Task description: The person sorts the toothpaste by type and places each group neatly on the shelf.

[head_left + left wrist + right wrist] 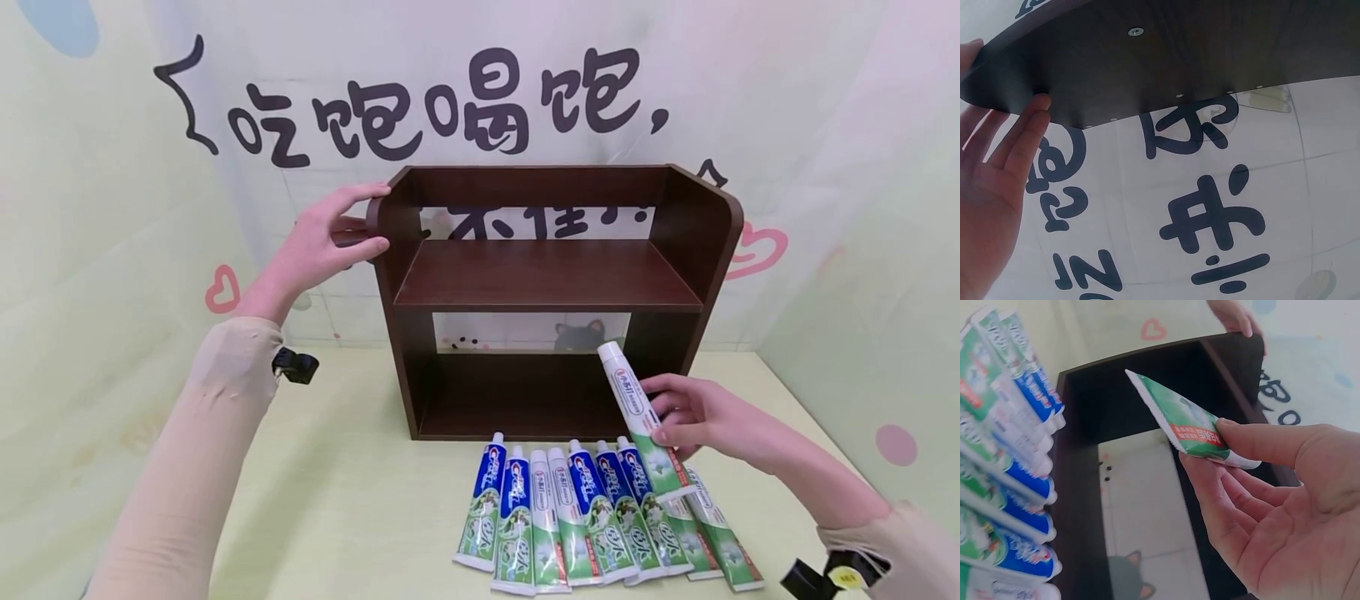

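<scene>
My left hand (322, 237) grips the upper left corner of a dark brown two-tier wooden shelf (540, 279), with fingers at its top edge and side panel. In the left wrist view, fingertips touch the panel's outer face (1166, 56). My right hand (708, 421) pinches a white and green toothpaste tube (637, 408) between thumb and fingers. The tube is raised in front of the shelf's lower right, its white cap tilted up and to the left. Beneath it, several blue-and-green (517, 517) and white-and-green toothpaste tubes (723, 533) lie in a row, caps toward the shelf.
The shelf stands on a pale yellow table (322, 483), with both tiers bare. Behind it hangs a light printed backdrop (480, 50) with large black characters and hearts. Another pale sheet (885, 333) borders the table on the right.
</scene>
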`<state>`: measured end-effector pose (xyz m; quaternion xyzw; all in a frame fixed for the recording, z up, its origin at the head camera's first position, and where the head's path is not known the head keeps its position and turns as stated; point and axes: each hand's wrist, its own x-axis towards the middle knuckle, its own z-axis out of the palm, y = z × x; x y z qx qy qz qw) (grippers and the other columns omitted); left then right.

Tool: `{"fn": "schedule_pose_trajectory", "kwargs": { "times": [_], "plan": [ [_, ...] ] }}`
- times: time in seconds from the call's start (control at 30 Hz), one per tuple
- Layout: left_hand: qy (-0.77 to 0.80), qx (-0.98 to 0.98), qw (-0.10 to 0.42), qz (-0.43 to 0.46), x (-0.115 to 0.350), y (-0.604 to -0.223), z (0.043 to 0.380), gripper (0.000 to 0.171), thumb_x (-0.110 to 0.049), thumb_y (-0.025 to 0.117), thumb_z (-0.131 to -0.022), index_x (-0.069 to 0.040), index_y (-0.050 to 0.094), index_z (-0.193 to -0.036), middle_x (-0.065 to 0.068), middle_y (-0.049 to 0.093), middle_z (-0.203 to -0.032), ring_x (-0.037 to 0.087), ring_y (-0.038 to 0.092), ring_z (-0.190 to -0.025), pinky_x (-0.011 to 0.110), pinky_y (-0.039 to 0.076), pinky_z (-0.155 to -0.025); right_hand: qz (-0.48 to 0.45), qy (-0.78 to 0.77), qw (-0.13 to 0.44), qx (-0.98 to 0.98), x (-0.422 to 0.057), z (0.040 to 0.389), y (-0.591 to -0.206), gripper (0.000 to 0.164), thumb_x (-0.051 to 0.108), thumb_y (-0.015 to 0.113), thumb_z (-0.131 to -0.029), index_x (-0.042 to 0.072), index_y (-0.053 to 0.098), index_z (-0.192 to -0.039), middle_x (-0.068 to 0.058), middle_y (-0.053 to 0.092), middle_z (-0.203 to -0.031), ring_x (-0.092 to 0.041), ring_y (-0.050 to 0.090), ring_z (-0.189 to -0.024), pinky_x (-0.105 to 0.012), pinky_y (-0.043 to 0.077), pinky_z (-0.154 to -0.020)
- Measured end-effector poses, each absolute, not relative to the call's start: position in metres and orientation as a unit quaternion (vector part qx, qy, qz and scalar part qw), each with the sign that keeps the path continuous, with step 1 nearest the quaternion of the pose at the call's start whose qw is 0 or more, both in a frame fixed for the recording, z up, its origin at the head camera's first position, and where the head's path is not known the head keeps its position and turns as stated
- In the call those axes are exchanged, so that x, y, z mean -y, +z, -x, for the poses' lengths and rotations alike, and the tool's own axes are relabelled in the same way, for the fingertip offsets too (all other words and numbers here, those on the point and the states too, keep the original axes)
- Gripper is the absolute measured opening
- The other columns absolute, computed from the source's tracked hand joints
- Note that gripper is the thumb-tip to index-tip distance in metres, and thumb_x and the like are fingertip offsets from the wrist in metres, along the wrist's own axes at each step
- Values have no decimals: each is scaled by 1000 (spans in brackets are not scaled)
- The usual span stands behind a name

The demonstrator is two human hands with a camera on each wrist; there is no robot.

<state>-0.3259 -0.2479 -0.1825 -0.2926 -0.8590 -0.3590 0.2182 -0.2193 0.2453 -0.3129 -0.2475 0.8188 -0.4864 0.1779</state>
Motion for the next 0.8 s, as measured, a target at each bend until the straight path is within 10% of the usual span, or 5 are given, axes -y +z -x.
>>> {"fn": "schedule_pose_trajectory", "kwargs": {
  "times": [0.8],
  "plan": [
    [-363,859,218,289,248,-183,324,64,-13,74,-88,-26,49,-145,-2,48,-151,11,67,-104,10,53,-92,243,-505,65,-825,-199,245,-243,58,9,70,-90,3,43,-141,-9,67,-111,-15,69,-90,-33,64,-74]
  ]
}}
